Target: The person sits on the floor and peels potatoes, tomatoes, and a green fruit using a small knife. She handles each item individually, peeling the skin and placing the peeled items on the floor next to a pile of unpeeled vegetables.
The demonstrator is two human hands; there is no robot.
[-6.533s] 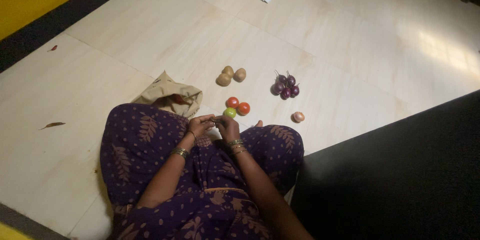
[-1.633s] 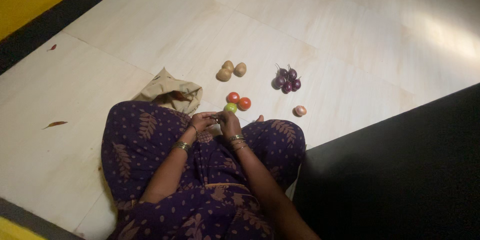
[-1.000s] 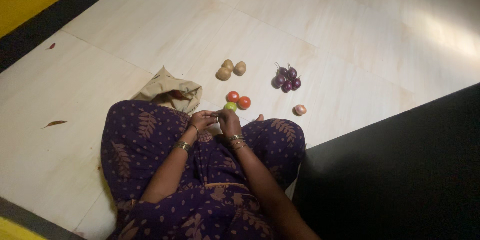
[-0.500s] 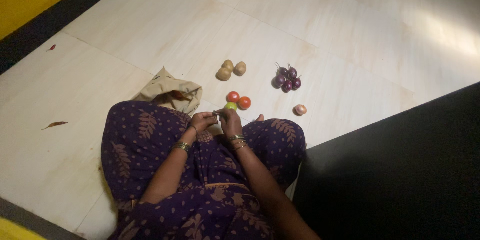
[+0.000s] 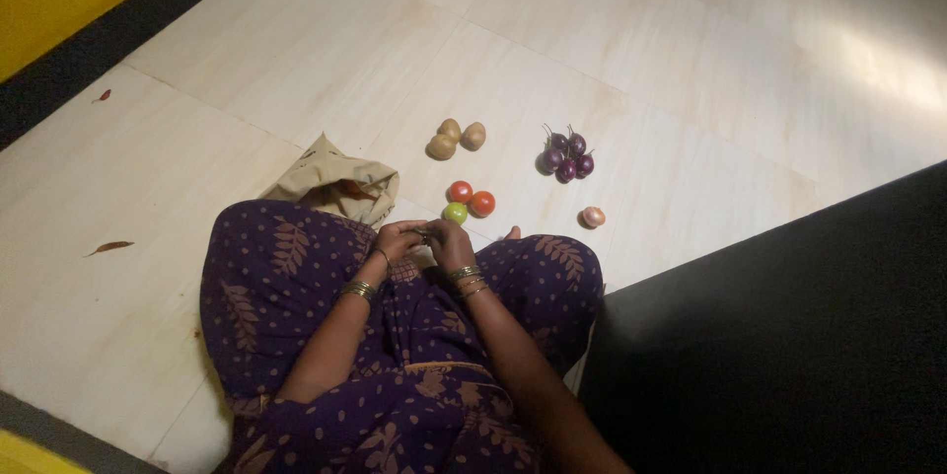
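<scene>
I sit cross-legged on a pale tiled floor in a purple patterned dress. My left hand (image 5: 398, 238) and my right hand (image 5: 449, 242) meet above my lap, both pinching one small thin dark-green thing (image 5: 424, 231), too small to identify. Just beyond my fingers lie a green tomato (image 5: 455, 213) and two red tomatoes (image 5: 472, 198). A tan cloth bag (image 5: 338, 180) sits crumpled by my left knee.
Farther out on the floor lie three potatoes (image 5: 454, 139), a cluster of small purple onions (image 5: 565, 160) and one single pale onion (image 5: 592, 217). A dark mat or step (image 5: 789, 336) fills the right. A dry leaf (image 5: 109, 247) lies left. A black border and yellow wall run along the upper left.
My hands stay together over my lap, only shifting their fingers slightly on the small thing. Since the oldest frame the view has tilted down, so another person's hand and the white cloth at the top have left the picture.
</scene>
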